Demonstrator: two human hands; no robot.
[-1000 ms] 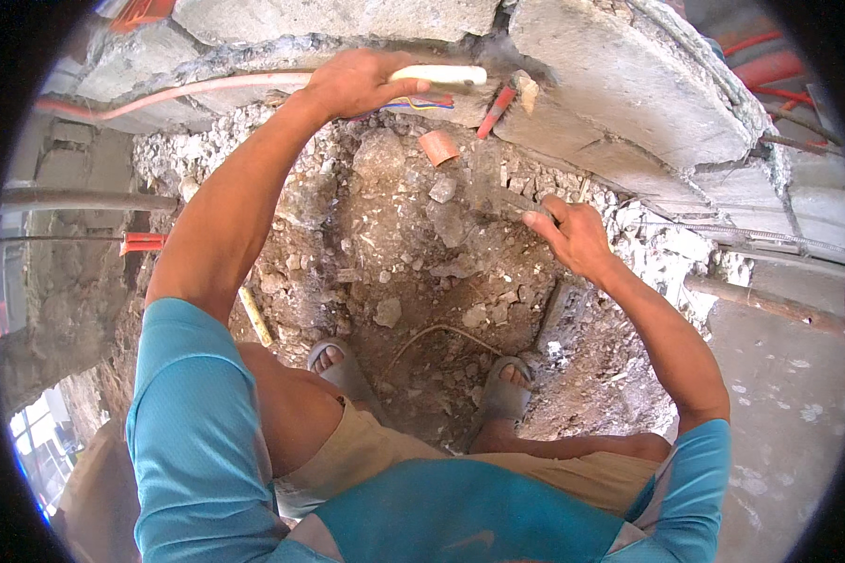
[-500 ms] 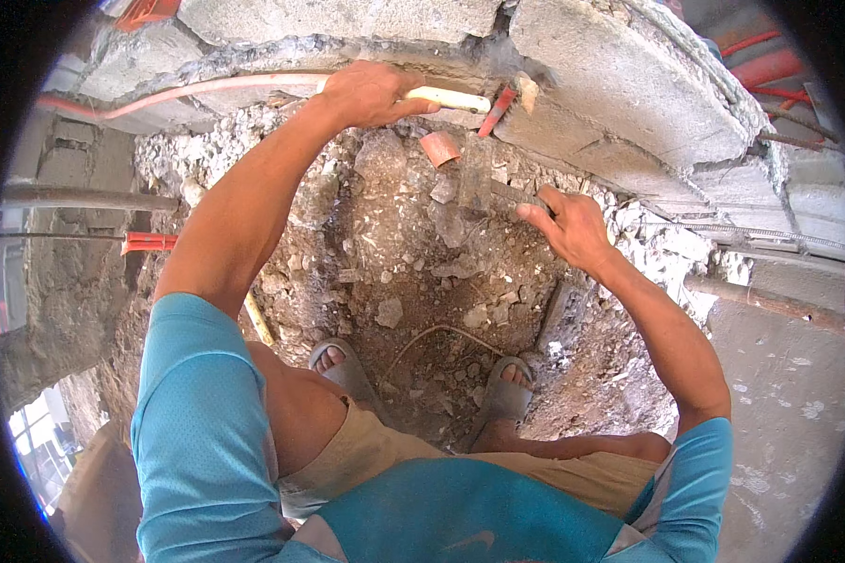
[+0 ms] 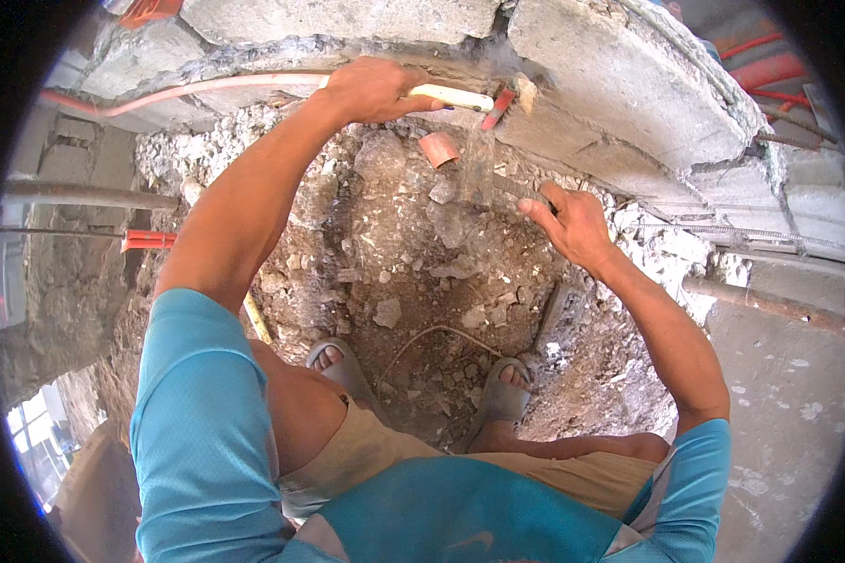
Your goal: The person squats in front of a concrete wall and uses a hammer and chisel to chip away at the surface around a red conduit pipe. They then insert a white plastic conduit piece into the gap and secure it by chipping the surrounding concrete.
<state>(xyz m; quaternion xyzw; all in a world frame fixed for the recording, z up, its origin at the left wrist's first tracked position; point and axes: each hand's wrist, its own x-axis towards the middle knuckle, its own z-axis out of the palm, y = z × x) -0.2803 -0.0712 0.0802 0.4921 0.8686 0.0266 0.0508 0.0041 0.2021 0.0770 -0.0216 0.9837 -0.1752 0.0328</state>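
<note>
My left hand (image 3: pixel 374 91) is closed round the pale yellow handle (image 3: pixel 451 96) of a tool with a short red head (image 3: pixel 498 110). That head rests against the lower face of the broken concrete wall (image 3: pixel 620 75). My right hand (image 3: pixel 573 225) grips the handle of a hammer (image 3: pixel 514 190), thumb laid along it. Motion smears the hammer's head (image 3: pixel 479 169), just below the red head; whether the two touch I cannot tell. A short orange pipe stub (image 3: pixel 438 149) sticks up from the rubble between my hands.
Loose rubble (image 3: pixel 394 253) covers the ground around my sandals (image 3: pixel 499 394). A pinkish hose (image 3: pixel 207 86) runs along the wall at left. Rusty pipes (image 3: pixel 770 302) jut in at right, and a grey pipe (image 3: pixel 94 196) with an orange-sleeved rod (image 3: pixel 148 240) at left.
My left hand and the red-headed tool have shifted very slightly up and to the right. The smeared hammer head shows a little differently below it. My right hand has hardly moved.
</note>
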